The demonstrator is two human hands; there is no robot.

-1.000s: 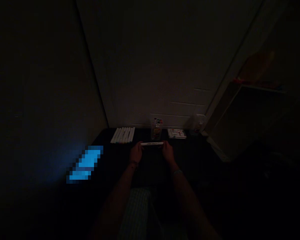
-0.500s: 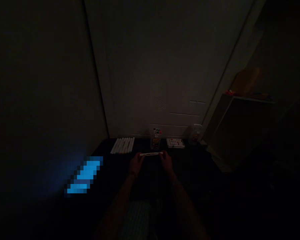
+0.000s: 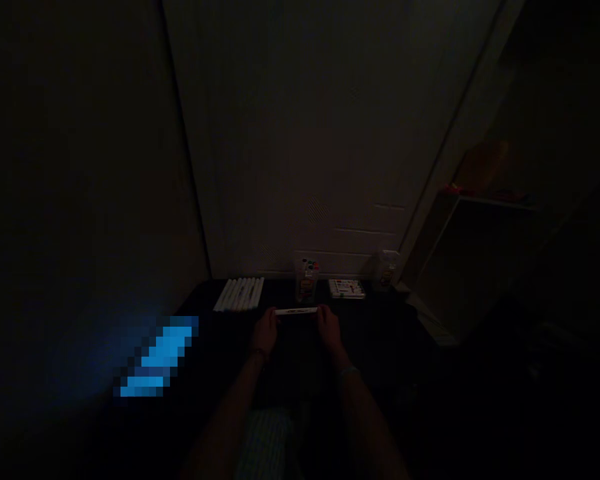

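Observation:
A white marker is held level between my two hands above the dark table. My left hand pinches its left end, and my right hand grips the right end. Just beyond the marker stands a clear container with several markers upright in it. To the left, several white markers lie side by side in a row. A flat white pack with small coloured marks rests right of the container. The dim light hides finger detail.
At the table's back right stands a clear plastic case. A glowing blue, pixelated screen-like patch lies at the left. The wall rises behind the table, and a shelf unit stands at the right.
The whole view has shifted slightly, so things appear a little further left and lower. Both hands still hold the marker, which now looks more level.

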